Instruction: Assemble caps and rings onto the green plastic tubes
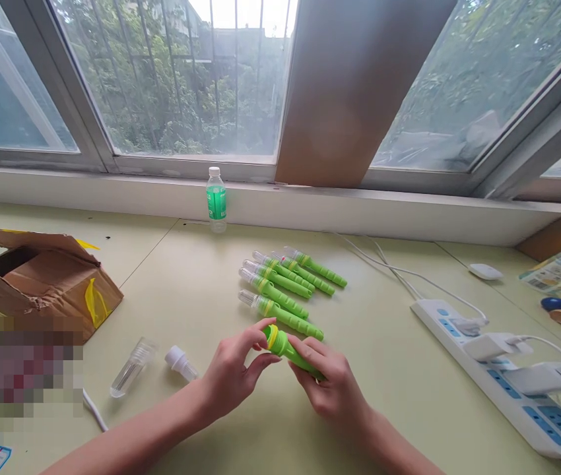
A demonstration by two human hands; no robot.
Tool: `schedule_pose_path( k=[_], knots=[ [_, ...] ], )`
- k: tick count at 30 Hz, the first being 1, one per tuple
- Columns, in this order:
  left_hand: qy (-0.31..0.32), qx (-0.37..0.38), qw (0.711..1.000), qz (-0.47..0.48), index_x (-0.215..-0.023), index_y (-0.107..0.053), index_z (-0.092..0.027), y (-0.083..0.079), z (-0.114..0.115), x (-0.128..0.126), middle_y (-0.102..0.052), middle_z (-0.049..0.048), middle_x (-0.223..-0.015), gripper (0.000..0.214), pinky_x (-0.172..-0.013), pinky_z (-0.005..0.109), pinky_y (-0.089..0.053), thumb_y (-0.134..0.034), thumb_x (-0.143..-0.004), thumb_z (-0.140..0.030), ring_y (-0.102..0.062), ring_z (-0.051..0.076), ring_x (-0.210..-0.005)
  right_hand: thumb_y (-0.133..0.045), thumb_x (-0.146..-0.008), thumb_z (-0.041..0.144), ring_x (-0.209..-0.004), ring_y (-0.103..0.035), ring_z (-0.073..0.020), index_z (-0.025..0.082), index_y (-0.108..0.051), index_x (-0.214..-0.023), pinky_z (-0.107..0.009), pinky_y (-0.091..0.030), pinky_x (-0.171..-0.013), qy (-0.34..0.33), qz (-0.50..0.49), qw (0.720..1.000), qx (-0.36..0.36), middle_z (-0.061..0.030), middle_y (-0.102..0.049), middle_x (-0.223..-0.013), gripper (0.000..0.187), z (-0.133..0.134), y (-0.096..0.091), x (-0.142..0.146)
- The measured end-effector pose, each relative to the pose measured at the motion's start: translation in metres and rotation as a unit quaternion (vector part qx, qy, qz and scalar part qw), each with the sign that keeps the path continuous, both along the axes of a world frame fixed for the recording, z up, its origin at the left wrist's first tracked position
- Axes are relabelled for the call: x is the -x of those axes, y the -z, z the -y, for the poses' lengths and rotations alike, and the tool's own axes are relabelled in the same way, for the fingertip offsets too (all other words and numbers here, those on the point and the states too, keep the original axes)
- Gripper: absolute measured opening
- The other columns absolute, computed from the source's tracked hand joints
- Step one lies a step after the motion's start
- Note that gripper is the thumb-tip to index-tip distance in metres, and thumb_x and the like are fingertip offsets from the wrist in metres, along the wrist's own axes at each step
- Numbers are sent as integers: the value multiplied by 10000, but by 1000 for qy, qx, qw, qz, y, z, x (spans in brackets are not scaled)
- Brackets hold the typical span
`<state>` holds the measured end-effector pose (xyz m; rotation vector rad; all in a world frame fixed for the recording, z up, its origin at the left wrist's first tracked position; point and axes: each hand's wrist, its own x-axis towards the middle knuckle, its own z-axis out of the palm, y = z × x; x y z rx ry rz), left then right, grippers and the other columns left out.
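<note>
My right hand (327, 379) is wrapped round the lower part of a green plastic handle (280, 344) with a yellow ring at its top. At that ringed end, the curled fingers and thumb of my left hand (238, 363) close about the rim. Beyond my hands lie several similar green sticks (285, 316), each with a ribbed grip and a clear tip. Left of my left hand are a clear plastic tube (133, 367), lying on its side, and a small clear piece with a white cap (180, 362).
An open cardboard box (63, 284) stands at the left. A bottle with a green label (216, 201) is by the window ledge. On the right, a white power strip (478, 376) carries plugs and cables. A white mouse-like object (485, 271) lies behind it.
</note>
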<state>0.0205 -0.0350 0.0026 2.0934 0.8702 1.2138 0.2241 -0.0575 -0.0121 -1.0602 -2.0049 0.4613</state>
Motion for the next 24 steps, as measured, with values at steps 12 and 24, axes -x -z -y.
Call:
schedule_pose_path(
  k=[12, 24],
  knots=[
    [-59, -43, 997, -1, -950, -446, -231, 6, -3, 0, -671, 98, -1132, 324, -698, 320, -590, -720, -784, -281, -700, 194, -839, -523, -859, 115, -755, -619, -197, 232, -569, -1252, -302, -520, -702, -27, -61, 995, 78, -41, -627, -828, 412, 6, -6, 10],
    [-74, -73, 993, 49, -894, -457, -213, 9, -2, -2, -692, 95, -1100, 346, -664, 317, -609, -762, -742, -275, -714, 214, -831, -560, -849, 124, -915, -652, -219, 272, -564, -1273, -311, -505, -872, -37, -105, 987, 116, -35, -695, -999, 449, 8, -13, 12]
  ],
)
